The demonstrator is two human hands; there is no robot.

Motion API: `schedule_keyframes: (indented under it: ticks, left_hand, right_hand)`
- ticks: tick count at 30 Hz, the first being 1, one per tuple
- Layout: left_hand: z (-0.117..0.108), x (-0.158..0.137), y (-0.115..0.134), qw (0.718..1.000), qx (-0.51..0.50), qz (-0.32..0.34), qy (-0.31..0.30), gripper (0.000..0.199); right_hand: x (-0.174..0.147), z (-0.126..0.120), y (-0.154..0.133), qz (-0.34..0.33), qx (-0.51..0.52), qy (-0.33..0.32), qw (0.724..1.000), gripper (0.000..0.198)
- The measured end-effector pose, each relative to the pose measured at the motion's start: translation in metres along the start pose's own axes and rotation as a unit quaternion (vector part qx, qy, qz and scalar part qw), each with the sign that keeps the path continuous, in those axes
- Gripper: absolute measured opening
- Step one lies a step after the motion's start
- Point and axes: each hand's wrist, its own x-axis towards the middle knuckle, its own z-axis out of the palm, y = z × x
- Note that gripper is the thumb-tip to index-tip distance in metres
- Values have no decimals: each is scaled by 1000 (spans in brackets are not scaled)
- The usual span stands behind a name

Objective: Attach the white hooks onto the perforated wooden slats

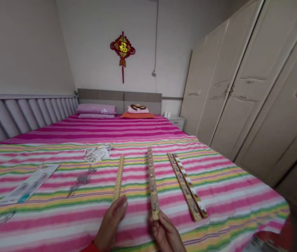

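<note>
My left hand (111, 222) is closed at the near end of a pale wooden strip (119, 175) dotted with small holes. That end is hidden behind my fingers. In my right hand (166, 231), thumb and fingers pinch the near end of another wooden strip (151, 175). Small metallic-looking pieces are set along it in a row. To the right, two more strips lie side by side on the striped sheet (222, 203): one strip (184, 185) carries greyish pieces, the other strip (190, 182) white round ones.
Left of my hands lie a clear packet with small items (33, 183), a heap of cards or packets (98, 154), a tangle of metal pieces (82, 178) and thin wire-like pieces (4, 217). Pillows (97, 109) rest by the headboard; a wardrobe (243, 87) stands right.
</note>
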Motion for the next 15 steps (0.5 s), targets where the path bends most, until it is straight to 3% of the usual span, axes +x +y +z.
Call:
schedule_keyframes:
  ticks: [4, 8, 11, 15]
  left_hand:
    - [14, 4, -8, 998, -1, 52, 43, 84]
    - [4, 19, 5, 989, -20, 116, 93, 76]
    - [-16, 34, 16, 989, -11, 103, 103, 57]
    - [-42, 57, 17, 991, 23, 98, 84, 46]
  right_hand:
    - [26, 52, 41, 3, -55, -82, 995, 23]
    - [49, 94, 72, 2, -101, -155, 983, 18]
    - [66, 109, 88, 29, -137, -168, 976, 23]
    - [84, 111, 103, 39, -162, -129, 978, 27]
